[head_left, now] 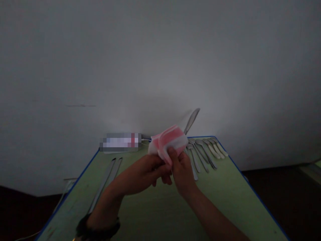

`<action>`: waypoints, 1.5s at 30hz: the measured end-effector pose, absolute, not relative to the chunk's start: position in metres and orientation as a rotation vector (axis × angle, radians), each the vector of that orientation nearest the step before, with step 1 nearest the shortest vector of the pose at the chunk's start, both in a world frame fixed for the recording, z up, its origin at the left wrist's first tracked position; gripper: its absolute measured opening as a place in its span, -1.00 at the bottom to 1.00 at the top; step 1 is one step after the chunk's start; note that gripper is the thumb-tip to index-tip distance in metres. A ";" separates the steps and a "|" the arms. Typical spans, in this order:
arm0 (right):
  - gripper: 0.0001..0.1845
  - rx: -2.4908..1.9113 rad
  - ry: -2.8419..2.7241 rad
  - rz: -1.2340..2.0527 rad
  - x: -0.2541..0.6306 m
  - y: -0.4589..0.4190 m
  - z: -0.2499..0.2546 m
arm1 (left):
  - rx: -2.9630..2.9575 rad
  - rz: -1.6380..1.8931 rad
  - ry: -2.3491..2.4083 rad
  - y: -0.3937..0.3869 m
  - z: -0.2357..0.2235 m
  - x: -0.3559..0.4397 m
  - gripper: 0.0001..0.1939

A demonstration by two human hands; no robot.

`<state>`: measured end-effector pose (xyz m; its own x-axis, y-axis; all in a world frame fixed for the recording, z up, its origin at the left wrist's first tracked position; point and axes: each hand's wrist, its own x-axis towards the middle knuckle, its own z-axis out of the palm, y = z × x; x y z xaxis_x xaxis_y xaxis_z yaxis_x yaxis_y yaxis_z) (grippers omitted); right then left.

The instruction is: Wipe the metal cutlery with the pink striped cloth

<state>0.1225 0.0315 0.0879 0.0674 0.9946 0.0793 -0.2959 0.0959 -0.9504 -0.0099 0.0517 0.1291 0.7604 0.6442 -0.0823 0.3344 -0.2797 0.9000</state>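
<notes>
A pink and white striped cloth (174, 139) is bunched between my two hands above the table. My left hand (144, 172) is closed on the cloth's lower edge, fingers curled beneath it. With the thumb pressed on its front, my right hand (182, 167) grips the same cloth. A table knife (192, 120) sticks up and to the right from behind the cloth, blade tip raised. Its handle is hidden by the cloth and hand, so I cannot tell which fingers hold it.
Spoons (200, 155) and other cutlery with pale handles (217, 149) lie in a row on the right of the green table (150, 211). Two long metal strips (105, 180) lie left. A blurred white box (120, 142) stands at the back, against the wall (160, 60).
</notes>
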 end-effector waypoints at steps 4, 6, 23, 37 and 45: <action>-0.47 -0.973 -0.961 1.216 0.122 0.032 0.089 | 1.918 0.399 0.794 0.053 0.126 -0.009 -0.55; -0.47 -1.014 -0.940 1.132 0.121 0.032 0.089 | 1.927 0.414 0.845 0.054 0.125 -0.008 -0.51; -0.52 -0.933 -0.715 1.112 0.133 0.048 0.086 | 1.976 0.351 1.000 0.052 0.132 -0.012 -0.49; -0.62 -0.903 -0.578 0.980 0.151 0.068 0.070 | 1.942 0.171 1.017 0.055 0.126 -0.025 -0.67; -0.53 -1.045 -0.819 1.031 0.130 0.060 0.052 | 1.993 0.433 1.025 0.066 0.098 0.004 -0.57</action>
<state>0.1296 0.0601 0.0525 0.3192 0.9457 0.0608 -0.2736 0.1534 -0.9495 0.0040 0.0663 0.0978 0.6069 0.7920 -0.0661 0.5045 -0.3197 0.8020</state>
